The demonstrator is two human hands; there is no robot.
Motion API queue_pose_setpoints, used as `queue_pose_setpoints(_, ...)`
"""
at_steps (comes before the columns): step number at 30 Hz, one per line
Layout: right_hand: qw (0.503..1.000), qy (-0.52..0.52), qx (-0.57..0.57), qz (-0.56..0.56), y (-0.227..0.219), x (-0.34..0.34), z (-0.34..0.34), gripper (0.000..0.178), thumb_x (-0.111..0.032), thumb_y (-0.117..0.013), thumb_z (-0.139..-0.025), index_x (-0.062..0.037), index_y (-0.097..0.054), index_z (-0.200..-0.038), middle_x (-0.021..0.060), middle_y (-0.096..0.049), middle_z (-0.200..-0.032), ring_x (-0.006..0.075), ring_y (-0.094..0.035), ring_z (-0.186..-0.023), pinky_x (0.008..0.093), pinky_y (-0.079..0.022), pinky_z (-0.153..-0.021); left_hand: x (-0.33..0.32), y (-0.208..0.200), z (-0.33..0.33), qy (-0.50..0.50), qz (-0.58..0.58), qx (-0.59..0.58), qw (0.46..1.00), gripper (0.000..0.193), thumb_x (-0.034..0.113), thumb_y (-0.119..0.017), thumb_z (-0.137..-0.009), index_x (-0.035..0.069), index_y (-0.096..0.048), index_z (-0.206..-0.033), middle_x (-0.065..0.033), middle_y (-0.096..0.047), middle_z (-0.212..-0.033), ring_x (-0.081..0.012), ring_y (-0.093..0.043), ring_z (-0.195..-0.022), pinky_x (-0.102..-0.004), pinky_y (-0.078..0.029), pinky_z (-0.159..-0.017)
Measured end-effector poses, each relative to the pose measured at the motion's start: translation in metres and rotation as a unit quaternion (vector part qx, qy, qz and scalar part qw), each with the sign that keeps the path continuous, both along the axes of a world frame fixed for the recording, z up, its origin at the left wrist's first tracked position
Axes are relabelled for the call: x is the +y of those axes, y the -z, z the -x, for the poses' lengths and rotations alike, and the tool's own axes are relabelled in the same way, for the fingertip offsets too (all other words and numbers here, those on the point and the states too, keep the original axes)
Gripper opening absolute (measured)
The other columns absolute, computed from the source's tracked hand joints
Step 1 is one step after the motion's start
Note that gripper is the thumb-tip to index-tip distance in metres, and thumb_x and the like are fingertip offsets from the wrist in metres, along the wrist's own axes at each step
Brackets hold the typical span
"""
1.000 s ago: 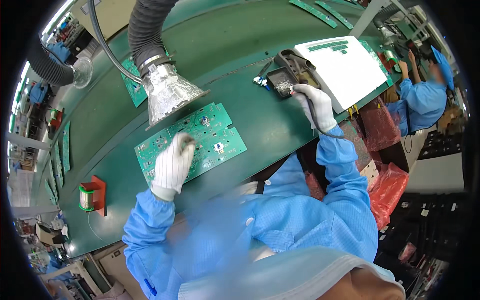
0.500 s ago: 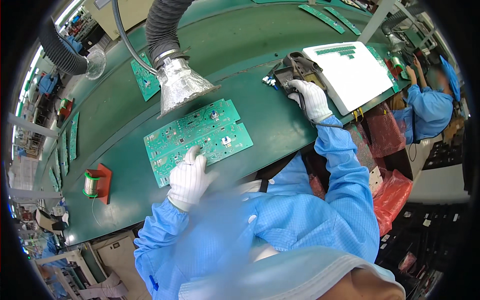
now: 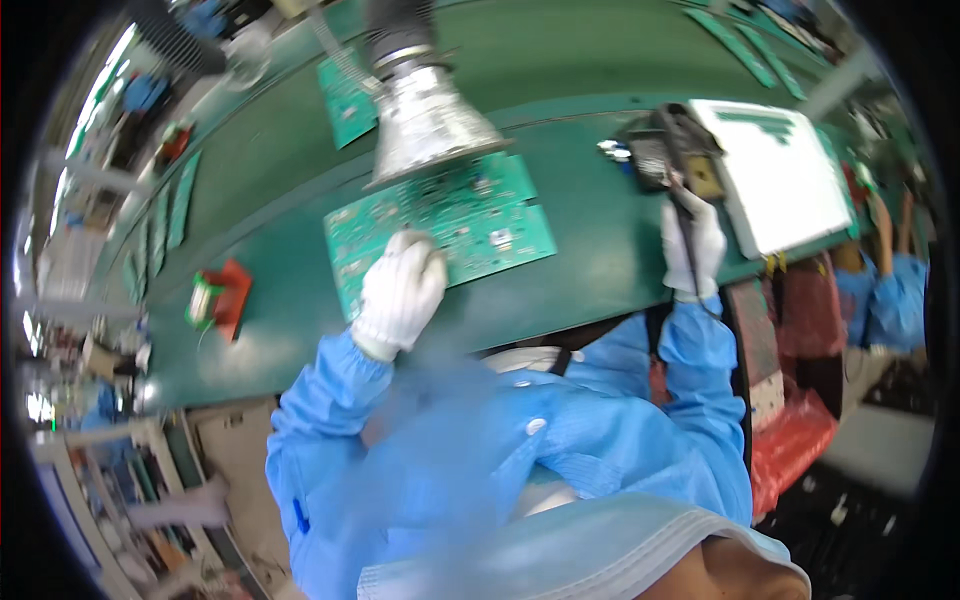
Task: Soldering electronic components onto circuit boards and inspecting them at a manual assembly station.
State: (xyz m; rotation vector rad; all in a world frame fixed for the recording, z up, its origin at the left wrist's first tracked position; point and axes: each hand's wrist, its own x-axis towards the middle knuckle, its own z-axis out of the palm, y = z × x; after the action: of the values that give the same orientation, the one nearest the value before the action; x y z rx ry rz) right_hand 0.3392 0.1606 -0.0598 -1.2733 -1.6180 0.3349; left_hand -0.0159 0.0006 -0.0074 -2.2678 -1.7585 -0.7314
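A green circuit board [image 3: 480, 225] lies on the green bench in front of me, with small components and a white-and-blue knob part on it. My left hand [image 3: 403, 290], in a white striped glove, is over the board's near left part with its fingers curled together. Whatever may be between those fingers is hidden. To the right, my gloved right hand [image 3: 697, 245] is closed around a dark, corded soldering iron [image 3: 684, 196], close to its black holder [image 3: 688, 140]. The iron's tip cannot be made out, and the picture is blurred by motion.
A foil-covered fume duct [image 3: 430, 120] hangs over the board's far edge. At left stands a solder wire spool [image 3: 203, 302] on a red stand. A white tray [image 3: 775, 180] lies beyond the holder. Another board [image 3: 345, 100] lies farther back; a co-worker [image 3: 895, 295] is at far right.
The whole view has shifted, so the bench appears moved rightward. My right hand has turned at the holder, its grip on the iron now showing. My left hand's fingers are more curled over the board.
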Motion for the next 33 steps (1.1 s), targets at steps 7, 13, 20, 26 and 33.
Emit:
queue_pose_setpoints(7,0.998,-0.022,0.044,-0.039,-0.002,-0.030,0.032,0.024,-0.003,-0.071,-0.090,0.0035,-0.061,-0.111,0.0119,-0.069,-0.103,0.0145,-0.066,-0.087,0.0281,-0.054,-0.079,0.011,-0.030,-0.012,-0.028,0.117,-0.170,0.978,0.017,0.026,-0.062,-0.093,0.014,-0.069,-0.103,-0.0086,-0.072,-0.092,-0.0302,-0.070,-0.082,-0.0372,-0.056,-0.075)
queue_pose_setpoints(13,0.960,-0.195,0.197,0.031,0.007,-0.092,0.073,0.025,0.008,-0.069,-0.082,0.0004,-0.063,-0.105,0.0078,-0.065,-0.089,0.0089,-0.057,-0.066,0.0236,-0.047,-0.060,0.039,-0.034,-0.016,-0.099,0.111,-0.147,0.978,0.014,0.027,-0.064,-0.090,0.013,-0.068,-0.091,-0.0155,-0.070,-0.080,-0.0345,-0.069,-0.070,-0.0446,-0.056,-0.061)
queue_pose_setpoints(20,0.964,-0.245,0.076,-0.067,0.003,-0.097,0.086,0.027,0.007,-0.074,-0.076,0.0001,-0.065,-0.100,0.0114,-0.067,-0.089,0.0152,-0.063,-0.068,0.0270,-0.052,-0.060,0.063,-0.047,-0.027,-0.022,0.068,0.041,0.997,0.013,0.022,-0.064,-0.087,0.009,-0.065,-0.091,-0.0121,-0.067,-0.075,-0.0299,-0.067,-0.066,-0.0394,-0.053,-0.060)
queue_pose_setpoints(26,0.963,-0.263,0.025,-0.046,0.000,-0.089,0.091,0.024,0.000,-0.076,-0.079,-0.0023,-0.066,-0.100,0.0112,-0.068,-0.091,0.0231,-0.069,-0.073,0.0316,-0.056,-0.064,0.076,-0.052,-0.039,-0.068,0.128,0.088,0.986,0.015,0.022,-0.065,-0.084,0.007,-0.065,-0.083,-0.0167,-0.065,-0.073,-0.0341,-0.066,-0.067,-0.0433,-0.052,-0.062)
queue_pose_setpoints(33,0.961,-0.274,0.040,-0.007,0.003,-0.089,0.091,0.023,-0.002,-0.075,-0.081,-0.0025,-0.065,-0.102,0.0112,-0.068,-0.092,0.0224,-0.069,-0.073,0.0307,-0.056,-0.063,0.081,-0.045,-0.037,-0.035,0.150,0.080,0.985,0.015,0.022,-0.065,-0.083,0.008,-0.061,-0.082,-0.0172,-0.062,-0.074,-0.0341,-0.064,-0.068,-0.0447,-0.051,-0.062)
